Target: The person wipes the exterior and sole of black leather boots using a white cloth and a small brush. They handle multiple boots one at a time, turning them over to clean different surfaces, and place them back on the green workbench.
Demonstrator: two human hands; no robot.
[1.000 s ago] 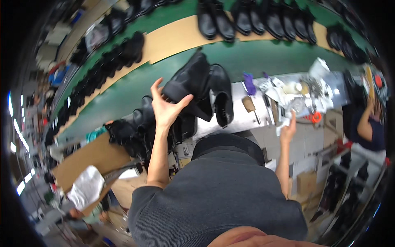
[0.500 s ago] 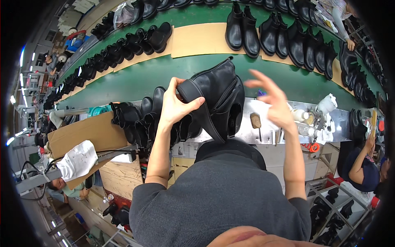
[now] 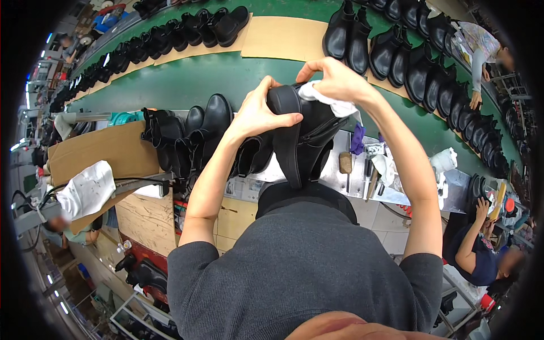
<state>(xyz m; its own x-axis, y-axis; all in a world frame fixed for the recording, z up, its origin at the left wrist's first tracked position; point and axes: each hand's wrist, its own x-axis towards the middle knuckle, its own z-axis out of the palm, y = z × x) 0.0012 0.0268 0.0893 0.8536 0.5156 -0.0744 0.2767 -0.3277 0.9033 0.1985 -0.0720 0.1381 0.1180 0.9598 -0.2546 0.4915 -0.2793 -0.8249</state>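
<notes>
A: In the head view, what did the hands have?

B: The left hand was closed round the thick heel of a black leather ankle boot, thumb along the sole edge, holding it up in front of the chest. The right hand was curled shut on a crumpled white cloth, pressing it against the boot's upper.

A: And around them?

B: Below the hands lay the grey metal table, with a small wooden-handled brush and a purple rag just right of the boot. A cluster of black boots stood left of the left hand. Beyond both hands ran the green conveyor belt.

A: What could have gone wrong?

B: I'd judge the one-handed heel grip risky: hard rubbing could twist the boot loose onto the table.
</notes>
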